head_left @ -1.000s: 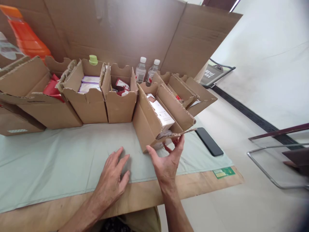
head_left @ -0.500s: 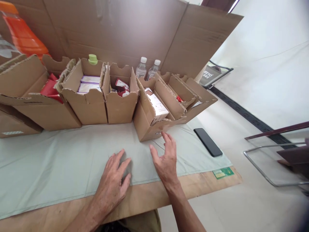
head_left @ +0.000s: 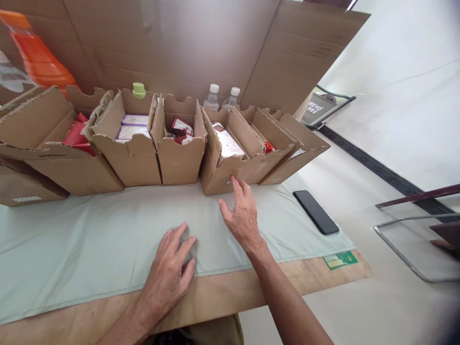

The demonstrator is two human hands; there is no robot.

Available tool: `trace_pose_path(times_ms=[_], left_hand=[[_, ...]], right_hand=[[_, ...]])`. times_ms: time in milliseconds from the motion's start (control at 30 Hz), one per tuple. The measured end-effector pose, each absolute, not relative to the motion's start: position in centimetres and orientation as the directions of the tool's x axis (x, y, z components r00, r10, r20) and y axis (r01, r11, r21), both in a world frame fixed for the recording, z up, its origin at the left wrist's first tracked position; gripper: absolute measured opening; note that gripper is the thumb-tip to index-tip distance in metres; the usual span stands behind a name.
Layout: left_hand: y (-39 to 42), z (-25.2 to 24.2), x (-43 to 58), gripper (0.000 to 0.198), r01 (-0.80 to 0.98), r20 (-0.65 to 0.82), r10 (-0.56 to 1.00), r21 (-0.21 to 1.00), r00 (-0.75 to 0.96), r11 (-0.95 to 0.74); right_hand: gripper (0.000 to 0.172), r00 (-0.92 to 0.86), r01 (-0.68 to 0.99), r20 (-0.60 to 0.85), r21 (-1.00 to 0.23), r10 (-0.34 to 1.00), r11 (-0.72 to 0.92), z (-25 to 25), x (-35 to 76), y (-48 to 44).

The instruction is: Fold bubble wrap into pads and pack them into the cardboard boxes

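Observation:
My left hand (head_left: 169,268) lies flat and open on the pale green cloth (head_left: 89,235) near the table's front edge, holding nothing. My right hand (head_left: 241,213) is open, fingers stretched forward, with the fingertips touching the front wall of a cardboard box (head_left: 230,170) that stands upright in the row. A white carton (head_left: 226,142) lies inside that box. To its left stand a box with red packets (head_left: 178,158) and a box with white and purple packs (head_left: 131,153).
A black phone (head_left: 315,212) lies on the cloth at the right. More boxes (head_left: 294,148) stand to the right, two water bottles (head_left: 219,97) behind them, and a tall cardboard sheet (head_left: 179,43) at the back. An orange bottle (head_left: 39,55) sits far left. A metal chair frame (head_left: 406,249) stands right.
The box with the white carton was tilted up in my right hand; it now stands flat in the row. My right hand let go and rests its fingertips on its front. The left hand stayed.

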State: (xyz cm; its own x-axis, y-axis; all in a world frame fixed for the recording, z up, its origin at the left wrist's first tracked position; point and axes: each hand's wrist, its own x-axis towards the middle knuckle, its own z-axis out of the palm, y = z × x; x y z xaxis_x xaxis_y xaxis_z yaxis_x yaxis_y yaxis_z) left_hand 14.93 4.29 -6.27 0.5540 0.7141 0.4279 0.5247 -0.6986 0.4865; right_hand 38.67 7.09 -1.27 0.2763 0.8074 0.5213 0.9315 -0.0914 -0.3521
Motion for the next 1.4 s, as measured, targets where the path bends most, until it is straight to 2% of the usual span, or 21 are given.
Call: trace_pose_path(times_ms=[300, 467, 533, 633, 733, 833, 933, 1133, 1267, 1333, 1400], left_hand=[[4.2, -6.1, 15.1, 0.038, 0.554, 0.403, 0.723, 0.466, 0.561, -0.690], [4.2, -5.6, 15.2, 0.039, 0.545, 0.403, 0.718, 0.470, 0.567, -0.694], [4.2, -5.5, 15.2, 0.040, 0.541, 0.399, 0.720, 0.479, 0.568, -0.692], [4.2, -5.4, 15.2, 0.038, 0.532, 0.405, 0.728, 0.501, 0.553, -0.682], [4.3, -5.4, 15.2, 0.035, 0.503, 0.418, 0.748, 0.559, 0.516, -0.659], [4.6, -5.0, 15.2, 0.033, 0.465, 0.446, 0.775, 0.624, 0.448, -0.628], [4.9, -4.0, 14.9, 0.029, 0.437, 0.480, 0.810, 0.683, 0.336, -0.586], [4.7, -2.7, 13.1, 0.046, 0.377, 0.499, 0.866, 0.799, 0.019, -0.469], [3.3, -3.1, 11.3, 0.062, 0.271, 0.475, 0.876, 0.857, -0.083, -0.438], [2.5, -2.9, 10.5, 0.066, 0.246, 0.451, 0.887, 0.874, -0.095, -0.418], [1.9, -2.5, 10.0, 0.068, 0.231, 0.426, 0.900, 0.888, -0.092, -0.397]], right_hand=[[0.065, 0.291, 0.929, 0.500, -0.353, 0.816, -0.115, -1.5, 39.5, 8.5], [0.042, 0.229, 0.903, 0.570, -0.427, 0.789, 0.046, 2.0, 38.5, 7.2], [0.039, 0.173, 0.884, 0.573, -0.448, 0.801, 0.130, 4.4, 37.4, 7.8], [0.054, 0.076, 0.870, 0.524, -0.451, 0.848, 0.201, 7.6, 35.4, 11.0], [0.061, 0.075, 0.913, 0.458, -0.388, 0.886, 0.123, 9.2, 33.9, 15.2], [0.040, 0.172, 0.948, 0.439, -0.316, 0.882, -0.028, 9.5, 33.2, 18.0], [0.016, 0.156, 0.957, 0.490, -0.292, 0.858, -0.007, 9.3, 33.0, 18.1], [0.011, 0.096, 0.931, 0.571, -0.342, 0.816, 0.129, 8.8, 32.2, 10.6], [0.009, 0.020, 0.876, 0.613, -0.392, 0.790, 0.282, 8.6, 32.9, 1.8], [0.010, 0.026, 0.872, 0.602, -0.404, 0.798, 0.276, 8.3, 34.4, -2.5], [0.009, 0.161, 0.875, 0.601, -0.454, 0.783, 0.168, 7.7, 36.4, -5.9]])
